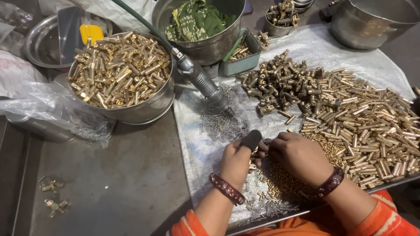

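I see grey metal table (109, 188), white plastic sheet (197, 148) over its right part. Big steel bowl (144, 109) of brass tubes near table's far left corner. Loose brass tubes (372, 126) heaped toward sheet's right edge. Air tool (205, 83) lies at sheet's far left. Springs (218, 124) piled mid-sheet. My left hand (236, 161), black cap on thumb, pinches small brass piece (252, 165) near sheet's front edge. My right hand (299, 157) curled shut beside it, fingertips meeting left; contents hidden.

Both forearms reach forward, wrists bangled. The left hand (236, 161) and right hand (297, 155) meet, fingers (262, 150) curled together, thumb capped black.
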